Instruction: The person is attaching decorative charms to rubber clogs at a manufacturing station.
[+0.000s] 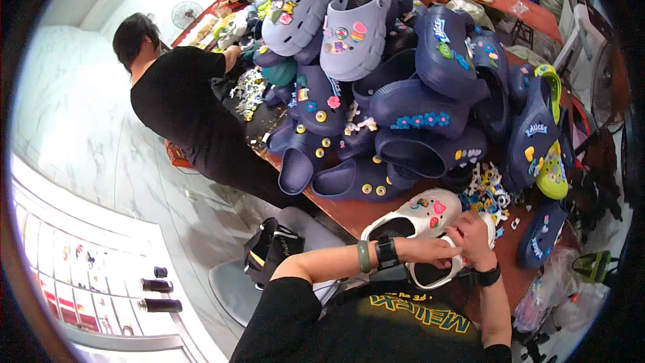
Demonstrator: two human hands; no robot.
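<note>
Two white clogs lie at the table's near edge in front of me. The left white clog [411, 214] has small colourful charms on its toe, and neither hand grips it. Over the other white clog [430, 274] both hands are busy. My left hand [433, 251] is closed on that clog by its foot opening. My right hand [472, 236] is bent over its toe with the fingers pinched; what they hold, if anything, is hidden. Beyond the hands lies a pile of small loose charms [485, 191].
A high heap of navy clogs [430, 148] fills the table [349, 214] ahead, topped by lilac clogs [356, 27]. Lime-green clogs [552, 173] sit at the right. A person in black [188, 101] works at the left side. A grey chair [228, 289] stands left of me.
</note>
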